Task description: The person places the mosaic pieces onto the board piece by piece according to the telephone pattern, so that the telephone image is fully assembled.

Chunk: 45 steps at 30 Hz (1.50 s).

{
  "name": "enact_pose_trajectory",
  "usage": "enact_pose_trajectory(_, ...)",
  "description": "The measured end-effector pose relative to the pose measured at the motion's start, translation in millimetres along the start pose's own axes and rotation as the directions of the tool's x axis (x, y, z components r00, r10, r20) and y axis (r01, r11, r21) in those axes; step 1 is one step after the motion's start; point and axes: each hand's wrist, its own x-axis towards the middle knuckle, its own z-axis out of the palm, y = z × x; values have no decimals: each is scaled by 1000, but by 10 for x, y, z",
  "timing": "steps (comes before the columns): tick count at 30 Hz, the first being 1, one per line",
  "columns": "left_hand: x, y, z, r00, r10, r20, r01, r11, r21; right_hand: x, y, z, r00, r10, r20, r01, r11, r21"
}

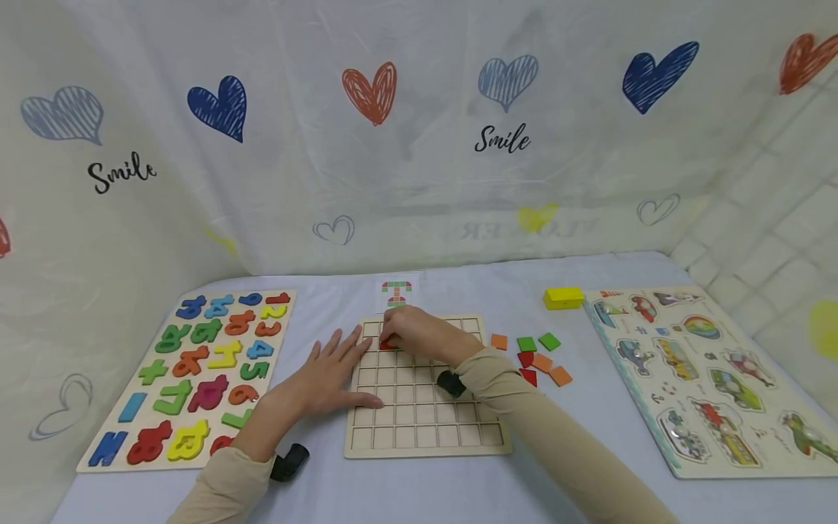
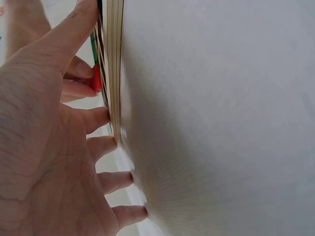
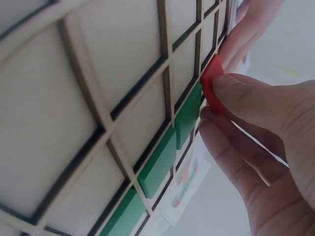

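A wooden grid board (image 1: 427,451) lies flat on the white-covered table. My left hand (image 1: 327,382) rests at its left edge with fingers spread; in the left wrist view the fingertips (image 2: 101,118) touch the board's side and the cloth. My right hand (image 1: 422,335) pinches a red tile (image 3: 212,81) between thumb and fingers at a cell near the board's far left corner. Green tiles (image 3: 158,162) sit in a row of cells beside the red one. In the head view the right hand hides those green tiles.
Behind the board lies a pattern card (image 1: 396,292). Loose orange, green and red tiles (image 1: 549,341) are scattered to the right, near a yellow block (image 1: 563,298). A number puzzle (image 1: 147,399) stands left; a picture puzzle (image 1: 655,418) lies right.
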Motion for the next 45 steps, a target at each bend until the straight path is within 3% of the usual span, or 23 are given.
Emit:
enact_pose_trajectory(13,16,-25,24,1000,-11,-2,11,1000,5,9,-45,3,999,-4,32,7,995,-104)
enact_pose_trajectory(21,-2,-3,8,1000,3,-7,-3,1000,-6,-31,-55,27,1000,25,5,-24,998,-52)
enact_pose_trajectory(30,-14,1,8,1000,-6,-8,6,1000,-3,-100,-190,-33,992,95,84,-91,995,-51)
enact_pose_trajectory(37,-7,3,1,1000,-16,0,16,1000,3,-380,-197,-218,985,142,97,-152,983,105)
enact_pose_trajectory(45,-11,27,-5,1000,-11,0,11,1000,-6,-926,75,-489,978,181,100,-196,965,174)
